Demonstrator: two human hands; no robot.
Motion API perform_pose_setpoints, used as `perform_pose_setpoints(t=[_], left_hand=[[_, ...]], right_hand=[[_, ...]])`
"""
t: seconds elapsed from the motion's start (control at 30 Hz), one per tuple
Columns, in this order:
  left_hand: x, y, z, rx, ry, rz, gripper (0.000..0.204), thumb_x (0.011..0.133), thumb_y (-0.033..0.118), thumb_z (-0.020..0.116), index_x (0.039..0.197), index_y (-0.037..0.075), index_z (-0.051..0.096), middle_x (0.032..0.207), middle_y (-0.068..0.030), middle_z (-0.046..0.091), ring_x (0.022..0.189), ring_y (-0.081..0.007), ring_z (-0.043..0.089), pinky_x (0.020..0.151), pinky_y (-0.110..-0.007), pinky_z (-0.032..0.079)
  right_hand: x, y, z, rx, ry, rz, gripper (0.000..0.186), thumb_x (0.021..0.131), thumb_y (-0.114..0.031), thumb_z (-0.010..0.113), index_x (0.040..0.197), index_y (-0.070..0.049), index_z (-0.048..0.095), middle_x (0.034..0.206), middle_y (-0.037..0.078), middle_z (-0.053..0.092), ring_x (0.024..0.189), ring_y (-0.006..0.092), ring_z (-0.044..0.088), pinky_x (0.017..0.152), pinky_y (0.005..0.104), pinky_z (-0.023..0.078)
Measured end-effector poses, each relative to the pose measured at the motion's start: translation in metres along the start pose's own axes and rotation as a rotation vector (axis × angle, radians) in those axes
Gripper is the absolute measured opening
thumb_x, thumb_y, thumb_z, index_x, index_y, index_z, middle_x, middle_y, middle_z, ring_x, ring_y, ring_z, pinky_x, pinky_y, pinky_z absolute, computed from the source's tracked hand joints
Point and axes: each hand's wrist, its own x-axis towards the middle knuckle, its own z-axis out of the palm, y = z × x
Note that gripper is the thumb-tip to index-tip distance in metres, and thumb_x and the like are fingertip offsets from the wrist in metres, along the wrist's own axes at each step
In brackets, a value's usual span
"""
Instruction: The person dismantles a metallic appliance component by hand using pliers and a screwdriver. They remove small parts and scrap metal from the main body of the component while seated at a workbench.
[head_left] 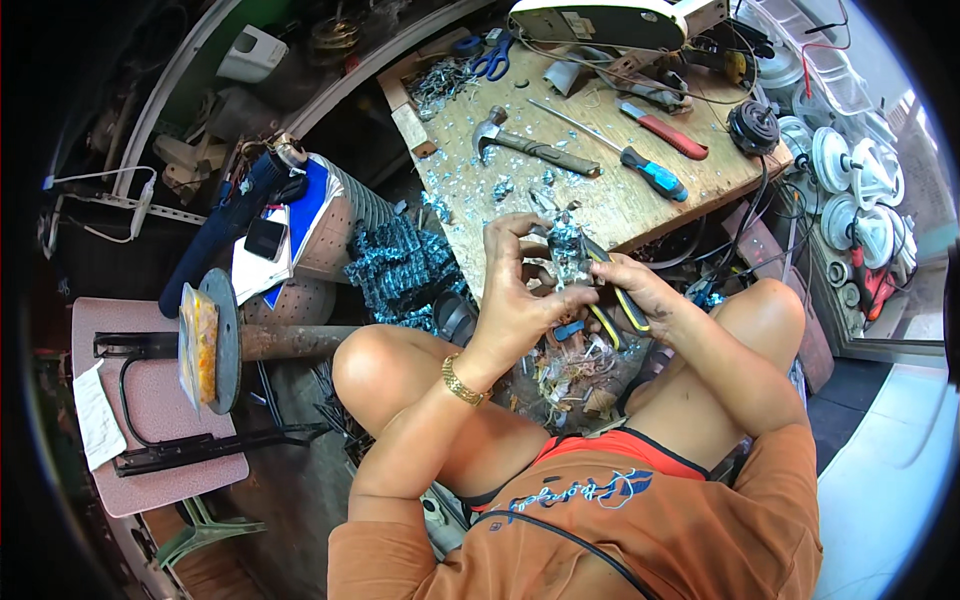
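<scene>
My left hand (522, 280) is closed round a small silvery metal part (568, 250), held up at the table's near edge above my lap. In my right hand (640, 288) is a pair of pliers (625, 308) with yellow and black handles. The pliers' head lies against the right side of the metal part; whether the jaws bite it I cannot tell. On the wooden table (455, 205) beyond lie a claw hammer (540, 148), a screwdriver (652, 172) with a blue and black handle, and a red-handled knife-like tool (668, 130).
Metal scraps (440, 85) and blue scissors (492, 60) lie at the table's far left. Below my hands is a scrap heap (575, 380). Bluish shredded metal (400, 270) sits by my left knee. White round plastic parts (850, 180) stand at right, a pink chair (160, 385) at left.
</scene>
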Motion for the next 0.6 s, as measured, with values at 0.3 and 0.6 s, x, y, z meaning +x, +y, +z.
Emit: perform_pose_setpoints(t=[0.3,0.6], left_hand=[[-0.001,-0.002,-0.003,-0.013,0.06,0.072,0.098,0.061,0.01,0.095,0.138,0.007,0.034,0.12,-0.0091,0.048,0.103,-0.0175,0.055,0.078,-0.032,0.058],[0.002,0.011,-0.01,0.19,0.109,0.075,0.109,0.056,0.028,0.098,0.143,0.01,0.034,0.138,-0.0151,0.04,0.122,-0.026,0.047,0.099,-0.039,0.045]], right_hand=[[-0.008,0.0,0.013,0.047,-0.075,-0.13,0.039,0.091,-0.033,0.073,0.109,-0.002,0.059,0.086,0.011,0.069,0.069,0.021,0.071,0.062,0.0353,0.062],[-0.006,-0.005,0.009,-0.121,0.075,-0.314,0.037,0.092,-0.032,0.073,0.111,-0.003,0.06,0.091,0.007,0.068,0.073,0.0146,0.069,0.062,0.0301,0.061]])
